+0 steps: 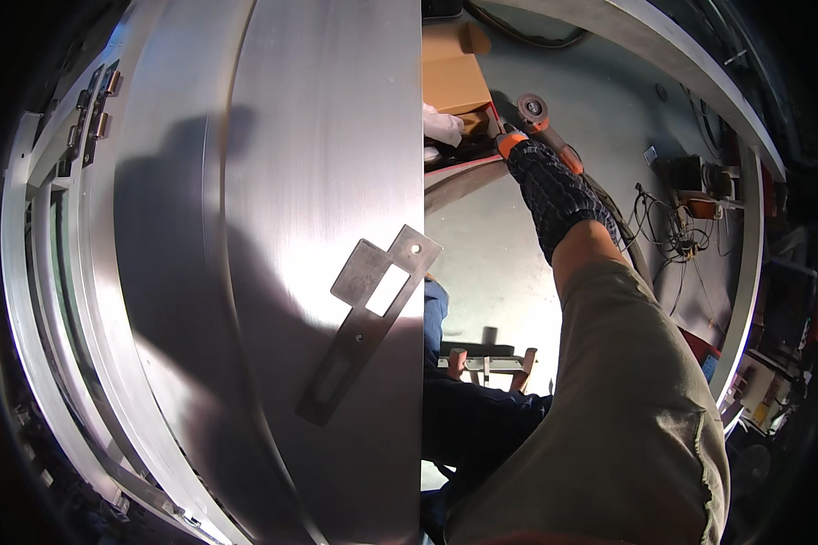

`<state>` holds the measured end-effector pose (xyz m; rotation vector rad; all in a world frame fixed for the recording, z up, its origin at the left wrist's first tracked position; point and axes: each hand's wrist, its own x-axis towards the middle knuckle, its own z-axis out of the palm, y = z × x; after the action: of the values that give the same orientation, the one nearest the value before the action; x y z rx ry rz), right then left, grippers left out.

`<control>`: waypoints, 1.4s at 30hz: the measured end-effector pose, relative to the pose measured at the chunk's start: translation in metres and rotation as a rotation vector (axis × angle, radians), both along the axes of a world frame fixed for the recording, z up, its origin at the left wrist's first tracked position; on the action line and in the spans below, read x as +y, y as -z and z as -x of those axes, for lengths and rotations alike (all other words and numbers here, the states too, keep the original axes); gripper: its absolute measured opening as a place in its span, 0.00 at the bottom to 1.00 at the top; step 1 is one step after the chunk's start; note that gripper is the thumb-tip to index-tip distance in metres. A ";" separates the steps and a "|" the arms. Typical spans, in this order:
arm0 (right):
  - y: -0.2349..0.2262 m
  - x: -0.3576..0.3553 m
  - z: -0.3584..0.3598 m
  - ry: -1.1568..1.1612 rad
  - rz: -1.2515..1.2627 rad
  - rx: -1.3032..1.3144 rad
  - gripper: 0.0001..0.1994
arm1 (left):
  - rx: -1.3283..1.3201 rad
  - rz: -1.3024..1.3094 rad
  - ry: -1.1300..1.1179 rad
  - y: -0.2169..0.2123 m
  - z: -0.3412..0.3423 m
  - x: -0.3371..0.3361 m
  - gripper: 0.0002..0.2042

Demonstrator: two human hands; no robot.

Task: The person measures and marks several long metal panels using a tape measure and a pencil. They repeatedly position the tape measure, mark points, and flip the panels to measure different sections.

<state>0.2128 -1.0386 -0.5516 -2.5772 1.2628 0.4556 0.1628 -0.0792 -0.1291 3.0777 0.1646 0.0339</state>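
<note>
My right arm reaches far forward in a khaki sleeve and a dark checked oversleeve. At its end my right hand, in an orange and grey glove, is at the near corner of an open cardboard box. Its fingers are too small and hidden to read. Close beside it on the floor lies an angle grinder, disc end away from me. A metal strike plate with a side tab and a rectangular cutout lies aslant on a brushed metal panel. My left hand is out of view.
White and dark items sit in the box. A small stool stands on the floor below the panel's edge. Tangled cables lie at the right, by a pale metal frame. Hinge-like fittings are on the left frame.
</note>
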 end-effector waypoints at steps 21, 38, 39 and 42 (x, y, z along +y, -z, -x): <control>-0.180 0.084 0.006 0.494 0.015 -0.806 0.18 | -0.099 0.061 -0.151 -0.019 0.054 0.060 0.20; -0.684 0.287 0.084 -0.423 -0.656 -1.572 0.07 | -0.546 1.081 0.205 -0.110 0.087 0.034 0.27; -0.692 0.328 0.077 -0.443 -0.673 -1.602 0.08 | -0.577 1.041 0.264 -0.140 0.093 -0.007 0.28; -0.678 0.419 0.053 -0.636 -0.988 -1.526 0.13 | -0.452 0.880 0.286 -0.168 0.094 -0.069 0.52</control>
<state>0.1600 -0.6201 0.1265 -1.5100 -0.3022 -0.6082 0.0685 -0.1482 0.0392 2.1204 -0.2261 0.4893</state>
